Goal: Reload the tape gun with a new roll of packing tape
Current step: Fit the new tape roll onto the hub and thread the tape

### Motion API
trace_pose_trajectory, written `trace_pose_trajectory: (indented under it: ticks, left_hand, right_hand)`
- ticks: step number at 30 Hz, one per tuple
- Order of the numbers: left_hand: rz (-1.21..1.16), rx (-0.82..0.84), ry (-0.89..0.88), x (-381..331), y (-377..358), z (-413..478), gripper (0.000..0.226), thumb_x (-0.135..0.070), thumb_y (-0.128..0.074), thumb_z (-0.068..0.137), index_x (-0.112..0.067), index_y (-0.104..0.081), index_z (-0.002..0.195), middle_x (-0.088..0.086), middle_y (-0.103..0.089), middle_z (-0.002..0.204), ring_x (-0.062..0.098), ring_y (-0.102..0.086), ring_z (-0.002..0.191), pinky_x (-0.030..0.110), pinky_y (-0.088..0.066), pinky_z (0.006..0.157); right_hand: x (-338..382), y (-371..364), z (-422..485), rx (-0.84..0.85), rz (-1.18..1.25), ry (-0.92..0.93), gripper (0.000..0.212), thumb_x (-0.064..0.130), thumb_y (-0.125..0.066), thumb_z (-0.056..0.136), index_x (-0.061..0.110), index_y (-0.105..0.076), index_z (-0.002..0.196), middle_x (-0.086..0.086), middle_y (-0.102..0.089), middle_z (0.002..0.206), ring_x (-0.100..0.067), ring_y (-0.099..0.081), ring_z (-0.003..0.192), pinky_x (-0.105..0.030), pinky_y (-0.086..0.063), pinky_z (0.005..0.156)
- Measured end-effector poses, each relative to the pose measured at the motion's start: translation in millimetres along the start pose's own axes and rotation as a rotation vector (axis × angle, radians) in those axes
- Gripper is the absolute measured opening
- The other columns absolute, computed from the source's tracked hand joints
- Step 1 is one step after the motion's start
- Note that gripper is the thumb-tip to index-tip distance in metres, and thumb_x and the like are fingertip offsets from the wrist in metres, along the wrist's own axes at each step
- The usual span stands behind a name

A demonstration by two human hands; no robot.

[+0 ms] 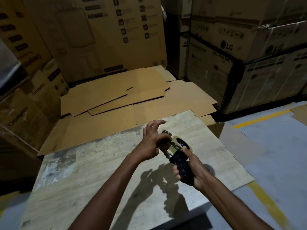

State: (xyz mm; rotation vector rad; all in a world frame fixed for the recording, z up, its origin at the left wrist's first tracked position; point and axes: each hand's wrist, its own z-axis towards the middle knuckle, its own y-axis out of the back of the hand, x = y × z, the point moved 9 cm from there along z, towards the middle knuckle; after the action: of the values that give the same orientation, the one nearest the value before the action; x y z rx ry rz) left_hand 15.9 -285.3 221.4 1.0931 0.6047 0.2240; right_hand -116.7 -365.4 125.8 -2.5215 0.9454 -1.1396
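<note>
Right hand [191, 166] grips the tape gun [176, 155] by its handle; left hand [155, 141] pinches its front end, over the tabletop's [99, 163] far-right corner.

— What did the person have on, going by the parts that showed above the table [116, 163]?

— Nothing that could be seen. Both forearms were bare from the lower edge of the view up to the wrists, with no sleeve or cuff showing.

— Gloves, a watch, rings?

— The left hand [152, 143] and the right hand [191, 166], both over the table's far half, were ungloved, and the wrists carried no band. The fingers were too small and dim to judge for rings.
</note>
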Motion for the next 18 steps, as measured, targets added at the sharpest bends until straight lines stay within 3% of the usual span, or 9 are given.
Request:
trace_pose_trajectory:
  ticks: [8,13,18]
  left_hand:
    - [-0.260,0.024,0.120,20.1,-10.2,-2.0,0.036,-0.005,-0.077,0.087,-0.036,-0.074,0.104,-0.005,-0.025,0.154,0.018,-0.015,0.145,0.042,-0.018,0.116]
    - [-0.446,0.026,0.213,29.0,-13.3,-9.6,0.029,-0.006,-0.077,0.088,-0.031,-0.076,0.101,-0.011,-0.029,0.151,0.011,-0.021,0.143,0.037,-0.024,0.112]
    - [-0.529,-0.017,0.230,40.4,-15.3,-15.2,0.028,-0.008,-0.078,0.087,-0.033,-0.079,0.099,-0.015,-0.036,0.147,0.013,-0.028,0.143,0.044,-0.030,0.113]
  right_hand:
    - [6.5,0.2,1.0,-0.010,-0.096,0.034,0.074,0.063,-0.040,0.105,-0.007,-0.064,0.112,-0.018,-0.058,0.065,-0.026,-0.055,0.049,-0.028,-0.046,0.040]
    - [8.1,-1.0,1.8,-0.037,-0.139,0.044,0.073,0.062,-0.040,0.106,-0.008,-0.061,0.118,-0.018,-0.060,0.062,-0.027,-0.056,0.048,-0.028,-0.047,0.041]
    - [6.5,-7.7,1.2,-0.067,-0.142,0.041,0.073,0.063,-0.042,0.104,-0.006,-0.060,0.121,-0.017,-0.058,0.059,-0.025,-0.056,0.043,-0.026,-0.046,0.038]
